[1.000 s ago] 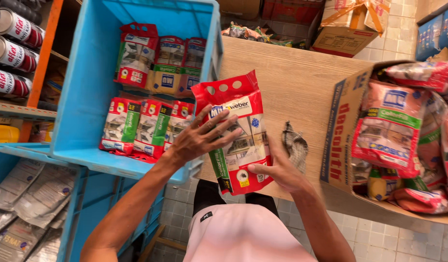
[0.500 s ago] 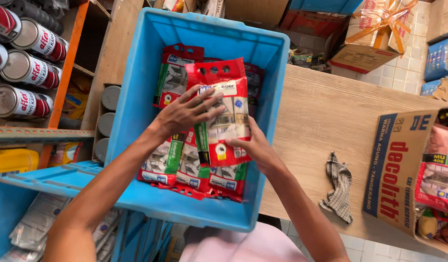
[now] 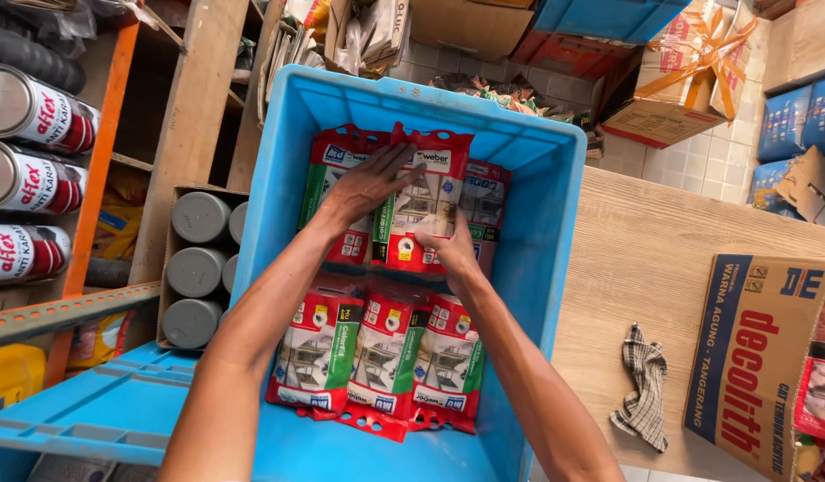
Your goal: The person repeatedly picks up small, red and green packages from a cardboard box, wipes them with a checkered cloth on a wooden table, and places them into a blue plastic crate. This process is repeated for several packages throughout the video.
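Inside the blue plastic crate (image 3: pixel 279 178), toward its far wall, a red-and-green printed plastic pouch (image 3: pixel 426 210) lies flat on top of the far row of like pouches (image 3: pixel 488 210), its long axis running from far wall to near. The left hand (image 3: pixel 368 183) rests open, fingers spread, on its upper left part; the right hand (image 3: pixel 453 250) pinches its near edge. Both touch it, the pouch lying directly under them. A near row of pouches (image 3: pixel 377 353) sits closer in the crate.
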